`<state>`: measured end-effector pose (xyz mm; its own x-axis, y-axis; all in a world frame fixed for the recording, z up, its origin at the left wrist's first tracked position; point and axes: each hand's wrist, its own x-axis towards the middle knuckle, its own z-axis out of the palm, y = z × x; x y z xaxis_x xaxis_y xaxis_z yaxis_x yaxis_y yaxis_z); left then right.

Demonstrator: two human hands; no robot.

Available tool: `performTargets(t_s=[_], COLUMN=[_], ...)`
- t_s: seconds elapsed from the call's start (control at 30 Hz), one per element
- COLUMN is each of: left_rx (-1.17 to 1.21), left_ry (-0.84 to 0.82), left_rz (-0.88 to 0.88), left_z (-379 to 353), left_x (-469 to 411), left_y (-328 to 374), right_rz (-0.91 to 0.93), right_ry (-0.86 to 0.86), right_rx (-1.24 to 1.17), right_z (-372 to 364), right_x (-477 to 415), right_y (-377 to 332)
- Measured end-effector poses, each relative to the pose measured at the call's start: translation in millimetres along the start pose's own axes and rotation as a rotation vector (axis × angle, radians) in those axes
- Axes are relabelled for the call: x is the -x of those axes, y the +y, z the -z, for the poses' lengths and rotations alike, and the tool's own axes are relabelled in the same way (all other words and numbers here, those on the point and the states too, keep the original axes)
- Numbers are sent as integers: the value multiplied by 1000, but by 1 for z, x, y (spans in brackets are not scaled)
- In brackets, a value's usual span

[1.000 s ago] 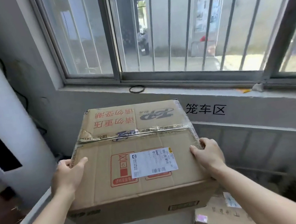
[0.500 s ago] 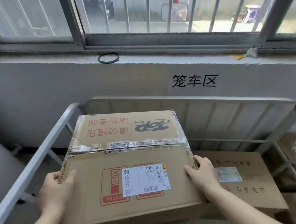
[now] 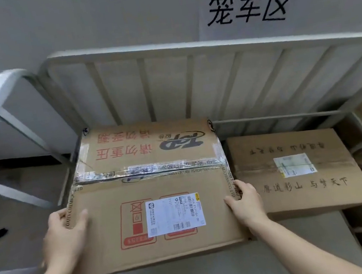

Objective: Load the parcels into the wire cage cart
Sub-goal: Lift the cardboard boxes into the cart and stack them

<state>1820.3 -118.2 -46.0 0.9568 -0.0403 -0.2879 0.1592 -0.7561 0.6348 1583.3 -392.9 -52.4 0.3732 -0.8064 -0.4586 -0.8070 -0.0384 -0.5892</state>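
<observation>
As we look down from the head camera, our two hands hold a large cardboard parcel [image 3: 150,188] at the centre of the frame, inside the wire cage cart [image 3: 162,50]. Our left hand [image 3: 65,234] grasps its left edge, thumb lying on top. Our right hand [image 3: 246,202] grasps the right edge likewise. A white shipping label [image 3: 174,214] faces up between them. Just right of this box lies a flatter second parcel [image 3: 300,189]. We cannot tell whether the held parcel rests on the cart floor. Black wall characters [image 3: 250,8] sit upper right.

"笼车区" on wall [image 3: 87,21]; "请勿重压" on carton [image 3: 149,183]
</observation>
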Motion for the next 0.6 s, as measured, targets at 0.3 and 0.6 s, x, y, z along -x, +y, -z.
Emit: performTargets(t_s=[0.3,0.6], left_rx=[-54,-99], left_ry=[-323,-372], left_rz=[53,71], left_z=[-92,-159], left_x=[-67,-85], left_y=[-53,-66], right_rz=[-168,-256], right_ry=[-12,-45], right_rx=[-16,31], right_z=[-69,-110], right_x=[-66,-103], right_y=[62,108])
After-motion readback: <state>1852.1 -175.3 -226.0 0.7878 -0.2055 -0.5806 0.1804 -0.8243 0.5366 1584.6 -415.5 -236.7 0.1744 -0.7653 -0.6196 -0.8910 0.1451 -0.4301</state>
